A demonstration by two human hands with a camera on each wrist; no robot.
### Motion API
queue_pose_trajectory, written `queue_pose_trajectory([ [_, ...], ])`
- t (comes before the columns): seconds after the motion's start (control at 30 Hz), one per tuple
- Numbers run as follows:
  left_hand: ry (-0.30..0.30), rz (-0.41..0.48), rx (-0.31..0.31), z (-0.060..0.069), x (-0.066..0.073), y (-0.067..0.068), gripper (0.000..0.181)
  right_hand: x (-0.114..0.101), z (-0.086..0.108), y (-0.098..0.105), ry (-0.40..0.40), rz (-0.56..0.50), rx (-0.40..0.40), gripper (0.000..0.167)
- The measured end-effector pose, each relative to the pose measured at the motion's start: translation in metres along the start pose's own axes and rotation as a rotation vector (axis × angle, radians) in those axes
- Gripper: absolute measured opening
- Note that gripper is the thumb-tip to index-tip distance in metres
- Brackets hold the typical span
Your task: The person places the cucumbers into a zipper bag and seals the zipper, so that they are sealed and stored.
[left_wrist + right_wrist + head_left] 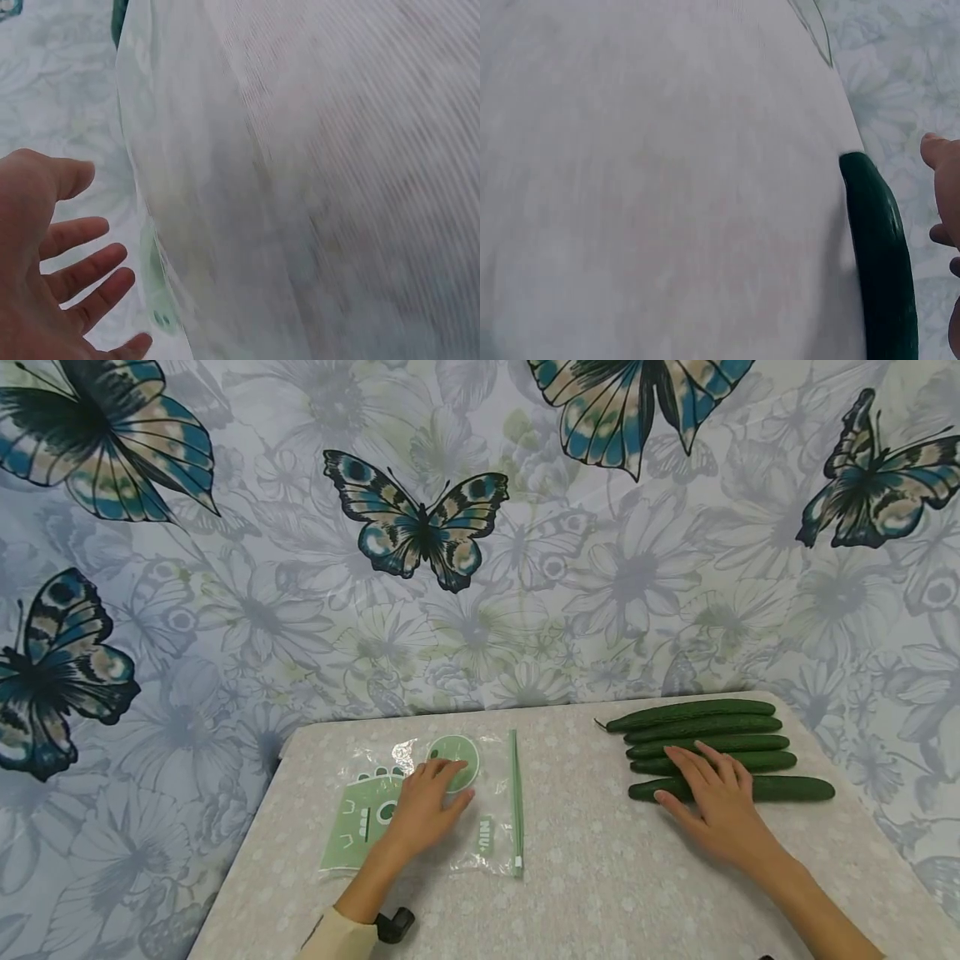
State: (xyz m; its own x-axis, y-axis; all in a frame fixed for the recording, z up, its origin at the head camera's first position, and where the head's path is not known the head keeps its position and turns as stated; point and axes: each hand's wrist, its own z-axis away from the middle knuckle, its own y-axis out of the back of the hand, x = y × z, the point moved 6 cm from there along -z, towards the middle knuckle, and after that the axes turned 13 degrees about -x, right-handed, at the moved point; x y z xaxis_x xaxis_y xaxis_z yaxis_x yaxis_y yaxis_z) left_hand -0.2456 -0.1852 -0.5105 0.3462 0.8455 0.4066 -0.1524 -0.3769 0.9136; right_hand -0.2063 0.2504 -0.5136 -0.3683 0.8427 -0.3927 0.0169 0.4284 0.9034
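Observation:
A clear zip bag (491,802) with green printed shapes and a green slider strip along its right side lies flat on the table. Over its middle is my left hand (429,806), fingers spread and holding nothing; whether they touch the plastic is unclear. In the left wrist view the same hand (45,270) shows loosely bent fingers beside the bag's edge. Several dark green cucumbers lie side by side at the right. My right hand (720,814) hovers over or rests on the nearest cucumber (795,789), fingers apart. The right wrist view shows this cucumber (885,262) beside part of the hand (949,187).
A pale patterned cloth covers the table (570,877). Behind it hangs a floral backdrop (525,635) with large butterflies, close to the table's back edge. A small black device (395,925) sits at my left wrist.

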Motion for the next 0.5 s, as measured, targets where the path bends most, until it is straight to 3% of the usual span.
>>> queue_pose_trajectory([
  [0.3, -0.04, 0.051, 0.009, -0.011, 0.02, -0.01, 0.039, -0.036, -0.024, -0.025, 0.124, -0.054, 0.003, 0.058],
  [0.5, -0.01, 0.057, -0.017, -0.017, 0.029, -0.019, 0.04, -0.057, -0.036, -0.046, 0.16, -0.082, -0.017, 0.056],
])
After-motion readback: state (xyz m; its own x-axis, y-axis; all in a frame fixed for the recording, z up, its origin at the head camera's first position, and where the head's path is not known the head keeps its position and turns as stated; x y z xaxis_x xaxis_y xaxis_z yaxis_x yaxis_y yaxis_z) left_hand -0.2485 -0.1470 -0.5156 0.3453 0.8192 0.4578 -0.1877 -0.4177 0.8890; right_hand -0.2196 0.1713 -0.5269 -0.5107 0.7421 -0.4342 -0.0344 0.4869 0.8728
